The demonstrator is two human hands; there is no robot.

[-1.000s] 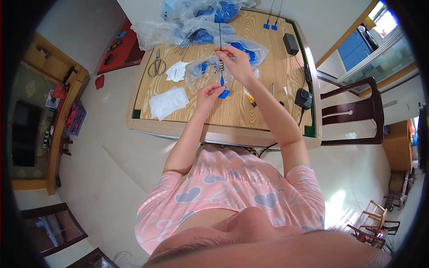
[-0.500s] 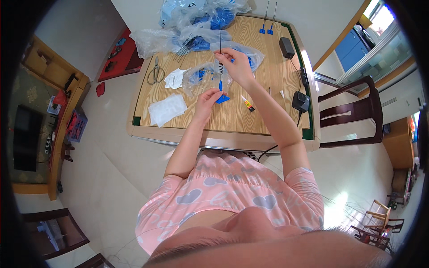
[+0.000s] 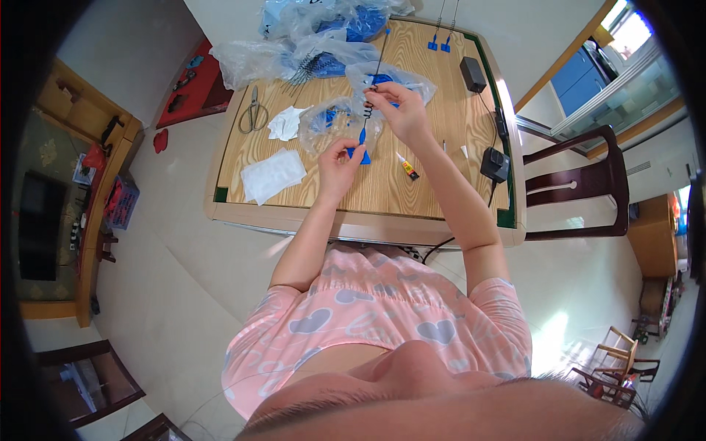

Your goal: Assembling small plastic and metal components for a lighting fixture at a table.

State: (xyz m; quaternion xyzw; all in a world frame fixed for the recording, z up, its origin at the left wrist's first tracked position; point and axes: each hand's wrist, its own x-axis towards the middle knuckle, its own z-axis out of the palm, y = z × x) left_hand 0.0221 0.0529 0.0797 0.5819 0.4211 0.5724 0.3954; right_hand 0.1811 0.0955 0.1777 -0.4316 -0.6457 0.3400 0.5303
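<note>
My left hand [image 3: 340, 160] pinches the blue plate-like base of an antenna-like piece [image 3: 362, 137], held above the table. A black coiled wire rises from its blue neck. The fingers of my right hand [image 3: 401, 112] are closed on the upper part of the coil. Beyond them a thin black rod [image 3: 380, 55] leans away to the far right, with a small blue tip. Behind my hands lies a clear bag [image 3: 316, 132] with small blue parts. To the right of my left hand is a small yellow, red and black glue tube [image 3: 407, 167].
Plastic bags [image 3: 294, 51] with blue parts and black coiled wires [image 3: 305, 67] fill the far left. Scissors [image 3: 254, 114] and white tissues [image 3: 273, 176] lie left. Two similar pieces [image 3: 439, 45] stand far right, near a black box [image 3: 472, 75] and a black camera-like device [image 3: 495, 164].
The rod has tipped from nearly upright to leaning right, and its blue tip now shows. My right hand has shifted slightly right, and the base has turned in my left fingers.
</note>
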